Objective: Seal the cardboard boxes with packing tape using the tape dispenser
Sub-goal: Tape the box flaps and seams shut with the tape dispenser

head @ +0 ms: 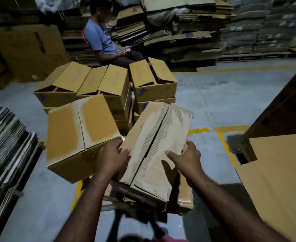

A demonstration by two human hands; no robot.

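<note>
A worn cardboard box (154, 145) with torn, peeled flaps lies tilted in front of me, its two top flaps closed with a gap along the middle seam. My left hand (112, 158) grips its left edge, thumb on top. My right hand (187, 158) grips its right edge, thumb laid on the flap. A second closed box (79, 135) with pale peeled patches sits just to the left, touching the first. No tape dispenser or tape is in view.
Several boxes (108, 82) with half-raised flaps are stacked behind. A seated person (105, 41) in a blue shirt is beyond them. Flattened cardboard stacks (4, 137) stand at left, a large cardboard sheet (279, 175) at right. Grey floor (222, 95) with yellow lines lies at right.
</note>
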